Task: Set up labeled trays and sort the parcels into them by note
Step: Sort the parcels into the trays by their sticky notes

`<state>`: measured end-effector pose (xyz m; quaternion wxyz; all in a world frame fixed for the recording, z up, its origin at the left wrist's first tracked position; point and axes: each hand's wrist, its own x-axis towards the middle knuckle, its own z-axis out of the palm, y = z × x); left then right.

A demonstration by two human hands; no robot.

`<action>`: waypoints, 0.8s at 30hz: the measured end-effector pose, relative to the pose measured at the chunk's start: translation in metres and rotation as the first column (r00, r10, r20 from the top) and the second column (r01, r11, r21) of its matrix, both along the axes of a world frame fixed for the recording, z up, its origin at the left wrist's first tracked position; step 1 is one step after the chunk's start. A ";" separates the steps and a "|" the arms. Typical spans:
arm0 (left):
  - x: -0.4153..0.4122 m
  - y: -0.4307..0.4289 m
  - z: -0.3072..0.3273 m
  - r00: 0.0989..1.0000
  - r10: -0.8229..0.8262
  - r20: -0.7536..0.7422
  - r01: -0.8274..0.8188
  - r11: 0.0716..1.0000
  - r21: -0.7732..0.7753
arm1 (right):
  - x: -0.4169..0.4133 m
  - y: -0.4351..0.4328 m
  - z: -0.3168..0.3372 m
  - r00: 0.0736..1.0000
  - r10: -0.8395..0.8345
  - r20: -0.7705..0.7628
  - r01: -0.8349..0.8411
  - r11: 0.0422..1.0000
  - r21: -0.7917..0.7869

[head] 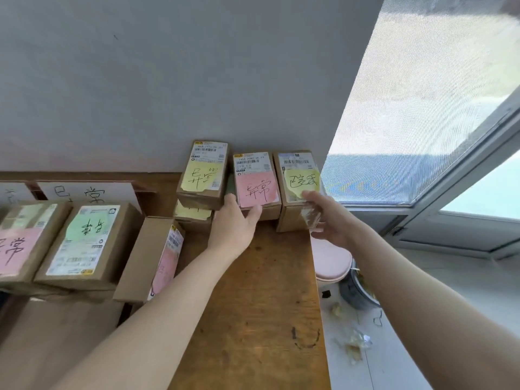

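Two small brown cardboard parcels against the grey wall are being reached for at once. The left hand (235,220) lies with spread fingers on the lower front edge of the brown cardboard parcel with the pink note (257,182); its grip is open, touching but not closed round anything. The right hand (329,218) has its thumb on the yellow sticky slip of the taller brown cardboard parcel with the yellow note (298,187), fingers down its taped right side. That grip looks to be closing on the box, though I cannot tell if it is fully shut.

These boxes look light and stiff, easy for one hand. The shiny tape on the right one may be slick, and the paper notes curl at the corners, so I would hold by the cardboard sides and not drag on the notes.

Both stand at the back right corner of the scuffed wooden tabletop (261,319), just beside one another. Close on the left, another brown parcel with a yellow note (202,175) sits on top of a lower box, crowding the left hand. Further left, a box tilted on its side (154,260) and two flat parcels lie before a white handwritten tray label (87,192). The tabletop edge drops away right beside the right-hand parcel, above a pink round stool (330,261).
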<state>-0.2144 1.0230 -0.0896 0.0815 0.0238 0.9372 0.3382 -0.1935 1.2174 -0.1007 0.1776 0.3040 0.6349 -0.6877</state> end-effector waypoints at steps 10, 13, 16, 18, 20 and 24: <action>0.006 0.004 0.003 0.994 0.005 0.111 -0.038 0.954 0.298 | 0.026 0.015 0.006 0.995 -0.082 -0.061 0.075 0.990 -0.116; 0.010 0.006 0.008 0.970 0.045 0.237 -0.164 0.846 0.508 | 0.036 0.018 0.014 0.992 -0.084 -0.091 0.074 0.991 -0.115; 0.014 0.004 0.013 0.941 0.014 0.337 -0.226 0.768 0.599 | 0.047 0.020 0.022 0.988 -0.070 -0.138 0.053 0.991 -0.126; 0.018 0.000 0.018 0.932 -0.010 0.362 -0.234 0.746 0.624 | 0.055 0.018 0.032 0.981 -0.049 -0.186 0.023 0.990 -0.137; 0.023 -0.007 0.026 0.930 -0.028 0.365 -0.233 0.724 0.649 | 0.064 0.011 0.044 0.966 -0.034 -0.255 0.000 0.991 -0.135; 0.034 -0.029 0.048 0.942 -0.120 0.315 -0.164 0.655 0.738 | 0.079 -0.009 0.070 0.925 -0.019 -0.380 -0.046 0.986 -0.161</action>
